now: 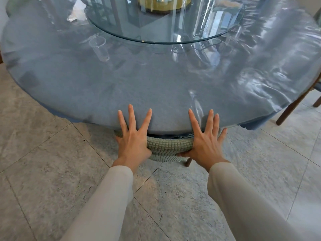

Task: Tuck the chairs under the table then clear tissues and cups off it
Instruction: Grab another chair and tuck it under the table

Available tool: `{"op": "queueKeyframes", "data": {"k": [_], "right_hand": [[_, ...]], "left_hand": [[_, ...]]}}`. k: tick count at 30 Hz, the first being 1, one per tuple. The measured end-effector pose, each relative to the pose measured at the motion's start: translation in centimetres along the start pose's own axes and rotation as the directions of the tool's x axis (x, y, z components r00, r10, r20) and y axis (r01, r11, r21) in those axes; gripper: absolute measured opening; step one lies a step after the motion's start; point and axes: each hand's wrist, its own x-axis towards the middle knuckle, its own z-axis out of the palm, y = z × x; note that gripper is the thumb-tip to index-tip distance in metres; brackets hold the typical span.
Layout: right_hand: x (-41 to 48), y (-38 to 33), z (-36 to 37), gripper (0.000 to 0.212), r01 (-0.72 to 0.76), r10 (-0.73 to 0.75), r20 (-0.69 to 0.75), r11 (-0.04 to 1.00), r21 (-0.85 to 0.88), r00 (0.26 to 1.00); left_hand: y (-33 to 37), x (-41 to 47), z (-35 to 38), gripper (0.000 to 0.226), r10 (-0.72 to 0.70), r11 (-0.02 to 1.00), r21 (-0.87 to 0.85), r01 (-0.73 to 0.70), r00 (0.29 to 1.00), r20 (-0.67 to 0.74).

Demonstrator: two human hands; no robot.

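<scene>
Both hands, left [132, 141] and right [205, 143], spread flat, pressed the chair [169, 145] nearly under the table [86, 91]; cup [99, 47] and tissue [76, 11] remained.

Green quilted chair [169, 147] tucked under table [104, 94]; clear cup [99, 47] upright.

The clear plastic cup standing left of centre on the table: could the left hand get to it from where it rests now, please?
Probably yes. The left hand rests open on the chair back at the table's near edge, and only bare tablecloth lies between it and the clear cup. It sits well in, so a forward lean seems likely.
</scene>
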Motion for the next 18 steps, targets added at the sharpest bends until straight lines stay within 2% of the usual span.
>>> {"op": "queueKeyframes", "data": {"k": [8,18], "right_hand": [[1.26,0.45,0.14,0.143,0.021,-0.020,0.008,0.997,-0.078,1.000],[0.65,0.31,0.27,0.140,0.019,-0.020,-0.004,0.997,-0.081,1.000]], "left_hand": [[-0.09,1.05,0.03,0.127,-0.019,0.999,0.038,0.017,0.999,0.050],[-0.50,1.06,0.01,0.124,-0.007,0.999,0.034,0.004,0.994,0.106]]}}
